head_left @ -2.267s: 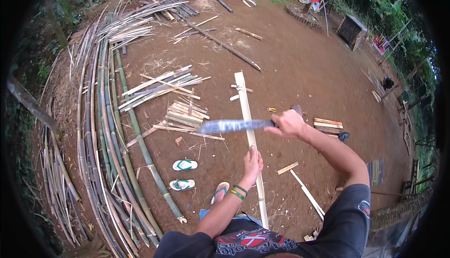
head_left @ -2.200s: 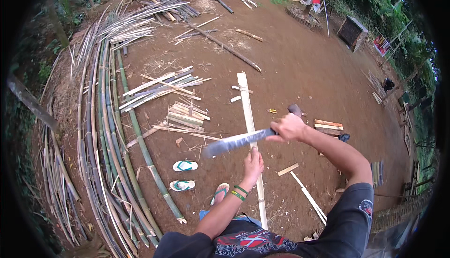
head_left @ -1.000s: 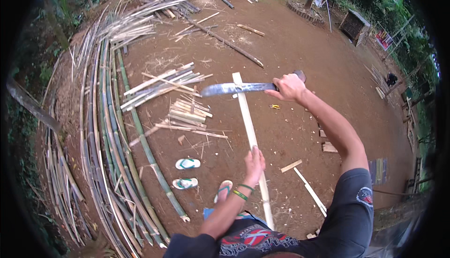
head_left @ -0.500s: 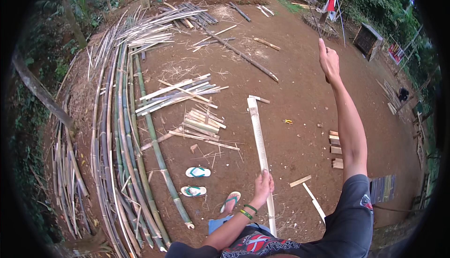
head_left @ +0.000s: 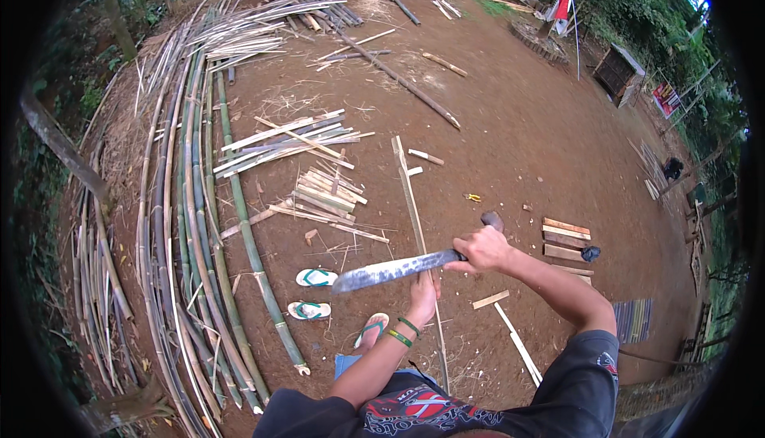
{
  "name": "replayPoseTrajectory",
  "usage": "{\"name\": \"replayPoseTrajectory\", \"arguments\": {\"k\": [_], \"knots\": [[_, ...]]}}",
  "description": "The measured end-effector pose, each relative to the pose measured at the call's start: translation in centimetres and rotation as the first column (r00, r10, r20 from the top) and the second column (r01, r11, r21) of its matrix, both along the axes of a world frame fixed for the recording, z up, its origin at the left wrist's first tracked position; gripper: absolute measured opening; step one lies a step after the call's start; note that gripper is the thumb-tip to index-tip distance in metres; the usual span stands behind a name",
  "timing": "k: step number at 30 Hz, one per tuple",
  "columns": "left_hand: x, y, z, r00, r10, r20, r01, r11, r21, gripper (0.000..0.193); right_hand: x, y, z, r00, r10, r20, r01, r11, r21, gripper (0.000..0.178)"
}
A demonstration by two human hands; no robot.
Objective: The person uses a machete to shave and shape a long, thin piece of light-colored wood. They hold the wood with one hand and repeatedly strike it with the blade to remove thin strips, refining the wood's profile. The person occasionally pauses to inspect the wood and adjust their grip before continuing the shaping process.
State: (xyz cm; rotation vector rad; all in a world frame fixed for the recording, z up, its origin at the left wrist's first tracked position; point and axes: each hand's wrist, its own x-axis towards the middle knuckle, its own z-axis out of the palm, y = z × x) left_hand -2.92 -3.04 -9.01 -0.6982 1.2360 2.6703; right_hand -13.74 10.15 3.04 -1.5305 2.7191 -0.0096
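My right hand (head_left: 481,248) is closed around the dark handle of a machete (head_left: 386,271). Its broad, worn blade points left, across and above my left wrist area, over a long split bamboo slat (head_left: 409,199). Just below the blade, my left hand (head_left: 424,301) grips that slat, which stands nearly lengthwise away from me with its narrow side showing. Whether the blade touches the slat cannot be made out. Beside the slat's far end lie a short wooden stick (head_left: 426,157) and a small pale offcut (head_left: 414,171).
Long bamboo poles (head_left: 249,239) run along the left, near a pile of split slats (head_left: 291,145) and short pieces (head_left: 328,195). Flip-flops (head_left: 316,277) lie by my foot. Yellow pliers (head_left: 472,197) and stacked wood blocks (head_left: 566,239) are to the right.
My right hand has come down from high at the right, bringing the machete over the slat. The slat has turned from its broad face toward its edge in my left hand.
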Motion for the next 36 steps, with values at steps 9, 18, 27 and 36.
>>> {"name": "replayPoseTrajectory", "arguments": {"k": [9,18,27,36], "knots": [[2.8,0.4,2.2,0.982,-0.123,-0.143,0.164,0.934,0.318,0.055,-15.3,-2.0,11.7,0.862,-0.436,-0.257,0.403,0.899,-0.173,0.066],[2.0,-1.9,-0.4,0.984,-0.118,-0.132,0.162,0.901,0.402,0.048,-8.2,-4.5,8.3,0.988,-0.147,-0.037,0.148,0.989,0.023,0.067],[4.3,-1.9,-0.9,0.998,-0.057,-0.04,0.065,0.968,0.244,0.058,-10.7,-4.9,9.3,0.959,-0.206,-0.192,0.216,0.976,0.033,0.068],[3.5,-2.7,-2.7,1.0,-0.006,-0.022,0.006,1.0,0.006,0.059,-9.9,-3.8,11.1,0.925,-0.351,-0.149,0.346,0.936,-0.057,0.066]]}}
